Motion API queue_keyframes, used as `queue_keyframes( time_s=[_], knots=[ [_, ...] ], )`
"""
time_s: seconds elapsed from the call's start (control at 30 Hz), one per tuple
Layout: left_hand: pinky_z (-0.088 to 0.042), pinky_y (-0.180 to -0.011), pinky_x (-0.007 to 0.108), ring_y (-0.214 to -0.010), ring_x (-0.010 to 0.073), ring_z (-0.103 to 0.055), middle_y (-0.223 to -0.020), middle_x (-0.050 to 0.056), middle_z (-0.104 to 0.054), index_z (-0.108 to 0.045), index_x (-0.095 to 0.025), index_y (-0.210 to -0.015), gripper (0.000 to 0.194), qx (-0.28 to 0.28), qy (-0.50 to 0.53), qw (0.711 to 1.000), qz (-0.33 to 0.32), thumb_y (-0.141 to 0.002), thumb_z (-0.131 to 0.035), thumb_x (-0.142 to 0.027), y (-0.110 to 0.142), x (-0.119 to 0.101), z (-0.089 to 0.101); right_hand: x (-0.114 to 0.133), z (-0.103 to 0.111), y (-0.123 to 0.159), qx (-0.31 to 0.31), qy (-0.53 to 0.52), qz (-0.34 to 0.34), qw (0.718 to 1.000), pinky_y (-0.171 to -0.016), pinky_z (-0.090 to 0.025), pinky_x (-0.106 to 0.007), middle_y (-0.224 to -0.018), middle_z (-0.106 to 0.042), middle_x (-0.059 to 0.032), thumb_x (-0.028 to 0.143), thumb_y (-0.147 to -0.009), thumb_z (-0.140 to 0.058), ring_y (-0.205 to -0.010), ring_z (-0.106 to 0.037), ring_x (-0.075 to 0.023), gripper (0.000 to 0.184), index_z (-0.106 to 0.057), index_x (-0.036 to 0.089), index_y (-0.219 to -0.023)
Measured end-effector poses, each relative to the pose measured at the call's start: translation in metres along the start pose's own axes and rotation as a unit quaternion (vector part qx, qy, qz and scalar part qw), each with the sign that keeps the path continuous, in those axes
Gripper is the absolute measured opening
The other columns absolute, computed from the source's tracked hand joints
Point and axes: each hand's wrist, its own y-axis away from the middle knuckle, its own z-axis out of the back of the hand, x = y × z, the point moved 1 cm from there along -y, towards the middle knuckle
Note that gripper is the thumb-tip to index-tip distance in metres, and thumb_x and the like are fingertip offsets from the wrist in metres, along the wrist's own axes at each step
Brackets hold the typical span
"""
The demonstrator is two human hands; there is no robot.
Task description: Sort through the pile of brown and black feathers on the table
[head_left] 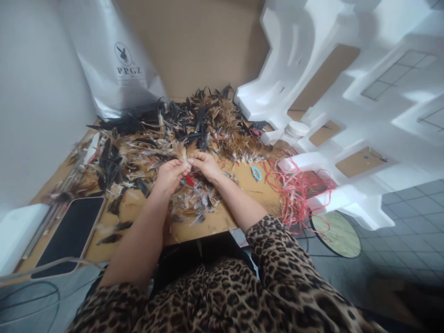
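Fingers (183,165) pinching light brown feathers (185,152), loose feathers (194,203) beneath, red strings (298,189) right, phone (71,231) left

Leopard-print sleeves (284,245); turquoise ring (256,173); pinkish-red strands (294,199); feathers (225,115) brown, black, seemingly white.

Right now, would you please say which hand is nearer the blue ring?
Right: the right hand is left of the blue ring; the left hand is farther away on that side.

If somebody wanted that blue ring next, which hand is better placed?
Probably the right hand: it's nearer the blue ring, while the left hand would have to reach past it. Both are pinching tan feathers, though.
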Motion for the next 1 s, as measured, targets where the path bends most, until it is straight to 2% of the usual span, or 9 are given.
queue_keyframes(
  time_s=[0.1,0.23,0.37,0.5,0.57,0.63,0.73,0.87,1.0],
  knots=[
    [-0.046,-0.052,0.017,-0.051,0.0076,-0.059,-0.057,0.002,-0.063,-0.058,-0.012,-0.064,0.024,-0.007,0.002,1.000,-0.003,-0.051,-0.078,-0.017,-0.001,0.002,0.000,-0.001,-0.002,-0.001,-0.010,-0.011,-0.016,1.000,-0.060,-0.039,-0.020,-0.064,-0.057,0.0024,0.047,-0.063,-0.067,-0.058,-0.047,-0.0070,0.034,-0.056,0.015,-0.067],
    [-0.049,-0.054,0.019,-0.056,0.0108,-0.063,-0.063,0.004,-0.066,-0.063,-0.011,-0.075,0.026,-0.044,-0.044,0.998,-0.032,-0.055,-0.077,-0.022,-0.001,0.003,-0.003,0.010,0.013,-0.004,-0.033,0.075,-0.002,0.997,-0.054,-0.032,-0.019,-0.057,-0.050,0.0046,0.046,-0.062,-0.067,-0.053,-0.039,-0.0051,0.034,-0.055,0.014,-0.062],
    [-0.048,-0.049,0.018,-0.056,0.0096,-0.064,-0.085,0.009,-0.070,-0.066,-0.010,-0.085,0.031,-0.054,-0.062,0.994,-0.065,-0.061,-0.074,-0.029,0.000,-0.001,-0.003,0.040,0.056,-0.002,-0.095,0.131,0.004,0.987,-0.048,-0.025,-0.020,-0.049,-0.041,0.0066,0.045,-0.063,-0.067,-0.047,-0.031,-0.0044,0.034,-0.051,0.015,-0.059],
    [-0.047,-0.047,0.016,-0.055,0.0085,-0.062,-0.085,0.009,-0.070,-0.067,-0.010,-0.082,0.029,-0.050,-0.067,0.995,-0.055,-0.063,-0.073,-0.031,0.000,-0.002,0.000,0.059,0.112,0.012,-0.152,0.184,-0.021,0.971,-0.045,-0.022,-0.022,-0.044,-0.039,0.0061,0.042,-0.063,-0.065,-0.042,-0.031,-0.0049,0.032,-0.048,0.016,-0.054],
    [-0.047,-0.048,0.016,-0.055,0.0080,-0.062,-0.083,0.010,-0.070,-0.068,-0.010,-0.081,0.028,-0.031,-0.077,0.996,-0.046,-0.063,-0.073,-0.031,0.000,-0.001,0.001,0.057,0.137,0.021,-0.151,0.208,-0.048,0.965,-0.044,-0.023,-0.022,-0.043,-0.041,0.0053,0.039,-0.062,-0.064,-0.040,-0.032,-0.0054,0.029,-0.048,0.016,-0.053],
    [-0.046,-0.048,0.015,-0.055,0.0078,-0.061,-0.081,0.010,-0.070,-0.069,-0.010,-0.079,0.027,-0.018,-0.093,0.995,-0.041,-0.063,-0.073,-0.031,0.001,0.000,0.001,0.047,0.157,0.028,-0.181,0.230,-0.074,0.953,-0.044,-0.024,-0.022,-0.042,-0.042,0.0050,0.036,-0.060,-0.063,-0.039,-0.033,-0.0057,0.026,-0.047,0.017,-0.052],
    [-0.045,-0.046,0.015,-0.053,0.0078,-0.061,-0.078,0.010,-0.070,-0.069,-0.010,-0.077,0.025,-0.026,-0.108,0.993,-0.048,-0.062,-0.072,-0.030,0.001,-0.001,0.001,0.025,0.176,0.033,-0.220,0.258,-0.086,0.937,-0.045,-0.025,-0.022,-0.042,-0.041,0.0052,0.036,-0.061,-0.059,-0.039,-0.033,-0.0059,0.026,-0.044,0.018,-0.051],
    [-0.044,-0.043,0.015,-0.050,0.0077,-0.059,-0.075,0.008,-0.069,-0.068,-0.010,-0.075,0.023,-0.056,-0.091,0.992,-0.073,-0.062,-0.071,-0.029,0.000,-0.006,0.002,0.006,0.181,0.026,-0.236,0.354,-0.084,0.901,-0.049,-0.027,-0.023,-0.048,-0.046,0.0031,0.035,-0.065,-0.055,-0.045,-0.037,-0.0073,0.022,-0.050,0.016,-0.054],
    [-0.043,-0.043,0.015,-0.050,0.0074,-0.059,-0.075,0.007,-0.069,-0.068,-0.010,-0.078,0.025,-0.078,-0.051,0.992,-0.088,-0.061,-0.071,-0.028,-0.004,-0.010,0.007,0.002,0.174,0.021,-0.272,0.437,-0.092,0.852,-0.060,-0.034,-0.025,-0.059,-0.057,-0.0014,0.029,-0.067,-0.053,-0.057,-0.047,-0.0113,0.016,-0.058,0.015,-0.061]
  ],
)
